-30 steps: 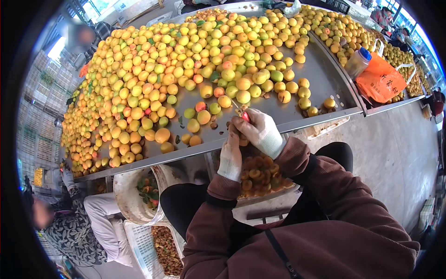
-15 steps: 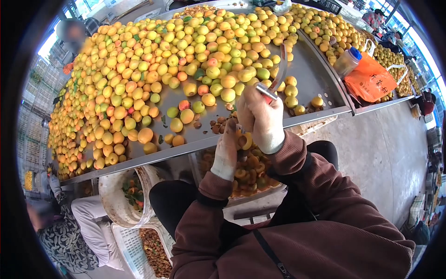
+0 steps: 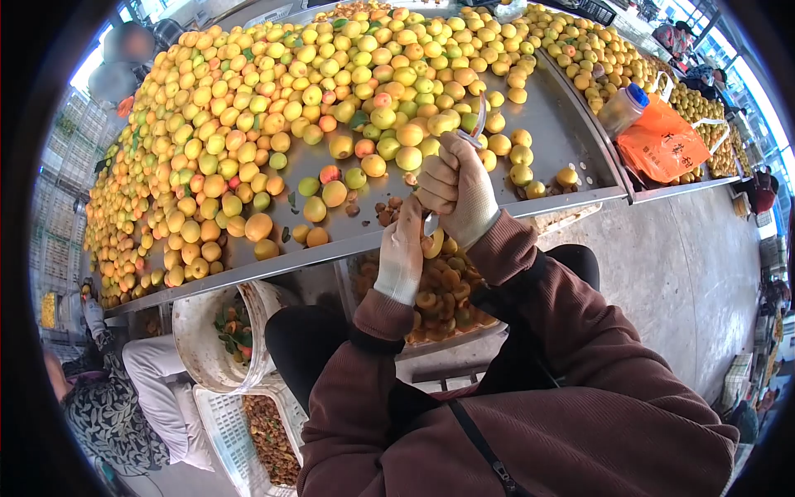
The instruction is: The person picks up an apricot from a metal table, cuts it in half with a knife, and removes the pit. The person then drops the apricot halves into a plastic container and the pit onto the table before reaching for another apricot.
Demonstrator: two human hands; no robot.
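Note:
My right hand [image 3: 460, 192], in a pale glove, is closed in a fist around the handle of a curved knife [image 3: 478, 127]. Its blade sticks up from the top of the fist towards the fruit. Close against it, my gloved left hand [image 3: 401, 255] is closed on a cut apricot [image 3: 432, 243], mostly hidden between the two hands. Below them stands a crate of halved, pitted apricots [image 3: 448, 291]. Just beyond my left fingers, several brown pits [image 3: 387, 210] lie near the edge of the metal table [image 3: 331, 257].
Whole apricots [image 3: 248, 124] are heaped over the table. An orange bag [image 3: 662, 141] and a blue-lidded jar [image 3: 623, 110] stand at right. At lower left are a white bucket [image 3: 192, 335] with leaves and a white basket [image 3: 222, 431] of pits. Another person [image 3: 112, 406] sits at far left.
The knife's blade has swung left and dropped lower as my right fist turned. My right hand has moved slightly left, closer against my left hand.

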